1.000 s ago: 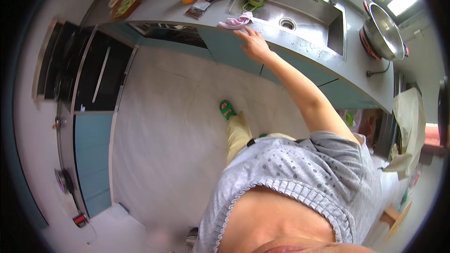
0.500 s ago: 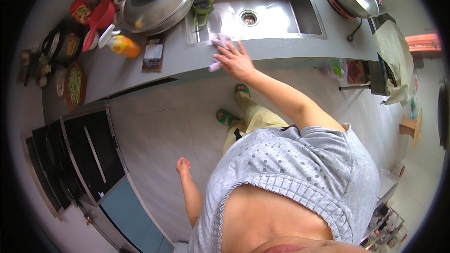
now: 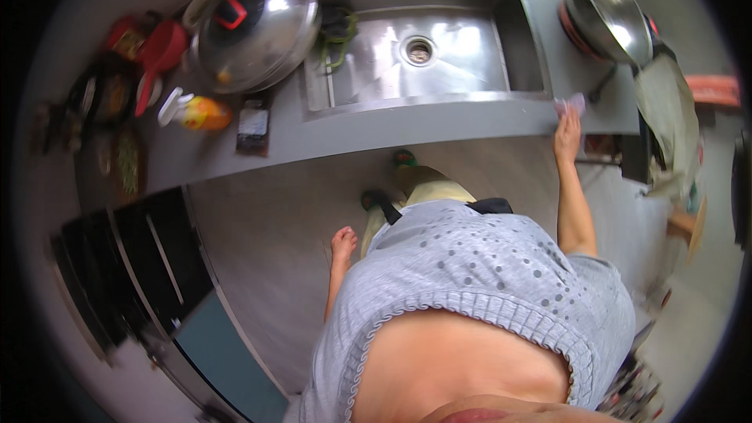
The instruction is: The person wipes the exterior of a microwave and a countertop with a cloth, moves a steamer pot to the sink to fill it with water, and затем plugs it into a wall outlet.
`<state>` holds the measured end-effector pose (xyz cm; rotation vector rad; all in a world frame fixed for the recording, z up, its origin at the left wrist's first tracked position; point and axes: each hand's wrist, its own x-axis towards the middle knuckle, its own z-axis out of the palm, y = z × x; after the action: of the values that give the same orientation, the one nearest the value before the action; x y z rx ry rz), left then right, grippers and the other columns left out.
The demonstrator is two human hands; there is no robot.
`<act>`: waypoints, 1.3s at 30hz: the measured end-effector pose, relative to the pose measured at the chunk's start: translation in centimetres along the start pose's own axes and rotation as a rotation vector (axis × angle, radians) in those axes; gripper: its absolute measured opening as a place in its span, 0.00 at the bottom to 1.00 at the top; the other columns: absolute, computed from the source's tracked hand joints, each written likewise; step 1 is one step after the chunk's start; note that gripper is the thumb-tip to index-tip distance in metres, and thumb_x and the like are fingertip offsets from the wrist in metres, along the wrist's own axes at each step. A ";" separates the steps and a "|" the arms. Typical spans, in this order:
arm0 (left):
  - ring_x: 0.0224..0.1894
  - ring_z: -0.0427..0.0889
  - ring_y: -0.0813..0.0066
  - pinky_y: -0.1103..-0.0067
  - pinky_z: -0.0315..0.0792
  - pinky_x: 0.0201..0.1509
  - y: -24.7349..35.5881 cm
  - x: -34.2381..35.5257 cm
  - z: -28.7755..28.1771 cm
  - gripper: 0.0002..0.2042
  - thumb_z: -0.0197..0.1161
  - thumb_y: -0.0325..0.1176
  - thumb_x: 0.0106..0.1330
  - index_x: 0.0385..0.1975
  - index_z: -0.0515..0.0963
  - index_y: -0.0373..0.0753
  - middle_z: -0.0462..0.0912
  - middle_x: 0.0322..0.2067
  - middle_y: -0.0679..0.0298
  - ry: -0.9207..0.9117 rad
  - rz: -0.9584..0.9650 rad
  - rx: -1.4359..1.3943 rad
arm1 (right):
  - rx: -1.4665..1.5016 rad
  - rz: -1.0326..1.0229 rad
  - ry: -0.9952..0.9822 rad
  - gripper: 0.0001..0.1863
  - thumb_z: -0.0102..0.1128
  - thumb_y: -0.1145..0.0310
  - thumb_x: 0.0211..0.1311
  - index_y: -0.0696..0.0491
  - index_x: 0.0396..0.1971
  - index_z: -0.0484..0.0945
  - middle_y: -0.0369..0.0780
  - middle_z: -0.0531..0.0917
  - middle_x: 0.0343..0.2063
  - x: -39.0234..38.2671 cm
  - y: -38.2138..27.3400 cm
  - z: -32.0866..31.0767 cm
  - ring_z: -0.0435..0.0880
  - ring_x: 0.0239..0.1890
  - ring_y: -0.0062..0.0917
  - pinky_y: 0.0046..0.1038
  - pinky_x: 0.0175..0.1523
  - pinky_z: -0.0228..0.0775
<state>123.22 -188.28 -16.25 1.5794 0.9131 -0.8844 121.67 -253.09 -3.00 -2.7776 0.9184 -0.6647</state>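
Observation:
My right hand (image 3: 567, 138) presses a pale purple cloth (image 3: 572, 103) onto the grey countertop (image 3: 446, 122), right of the sink and close to the front edge. Part of the cloth shows beyond my fingertips; the rest lies under them. My left hand (image 3: 343, 242) hangs low beside my body, away from the counter, its fingers loosely curled and nothing visible in it. Between the cloth and the left end of the counter is the steel sink (image 3: 462, 51), with a green-handled strainer-like item (image 3: 337, 35) at its left side.
Left of the sink stands a large lidded pan (image 3: 262, 35). An orange spray bottle (image 3: 200, 113) and a dark packet (image 3: 253, 127) lie in front of it. A steel wok (image 3: 615, 12) sits at the right, near a draped pale cloth (image 3: 670, 113). Dark cabinet fronts (image 3: 157, 258) are at lower left.
My right hand has slid the purple cloth rightward along the counter from the sink's front left to past its right end. My left hand has shifted slightly right and up.

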 end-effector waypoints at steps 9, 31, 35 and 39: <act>0.31 0.77 0.80 0.82 0.71 0.33 6.0 -2.3 0.1 0.10 0.59 0.34 0.66 0.44 0.78 0.37 0.81 0.32 0.68 0.221 0.398 -0.012 | 0.328 -0.248 -0.300 0.20 0.47 0.70 0.67 0.54 0.58 0.70 0.46 0.69 0.61 -3.8 -18.1 6.7 0.59 0.67 0.43 0.40 0.70 0.50; 0.54 0.72 0.54 0.61 0.63 0.58 37.8 1.7 -4.9 0.23 0.65 0.46 0.56 0.47 0.76 0.39 0.77 0.49 0.54 0.792 0.738 0.876 | 0.233 -0.393 -0.425 0.23 0.61 0.78 0.48 0.50 0.48 0.78 0.43 0.75 0.54 -4.3 -24.0 0.8 0.71 0.56 0.41 0.38 0.61 0.63; 0.50 0.77 0.56 0.60 0.62 0.58 39.0 1.6 -5.7 0.23 0.70 0.49 0.50 0.40 0.79 0.40 0.82 0.43 0.56 0.643 0.641 0.823 | 0.208 -0.368 -0.403 0.21 0.61 0.79 0.48 0.50 0.45 0.79 0.44 0.77 0.47 -4.8 -24.3 1.7 0.73 0.51 0.41 0.38 0.56 0.66; 0.43 0.81 0.58 0.65 0.68 0.51 39.3 1.3 -5.8 0.18 0.71 0.44 0.48 0.33 0.80 0.38 0.84 0.36 0.56 0.471 0.637 0.722 | 0.239 -0.343 -0.362 0.17 0.60 0.81 0.47 0.52 0.40 0.79 0.44 0.78 0.40 -4.2 -25.2 1.8 0.75 0.45 0.40 0.38 0.50 0.67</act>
<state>159.59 -188.25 -0.10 2.5800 0.3245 -0.3832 132.88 -230.31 0.56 -2.7235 0.2761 -0.2689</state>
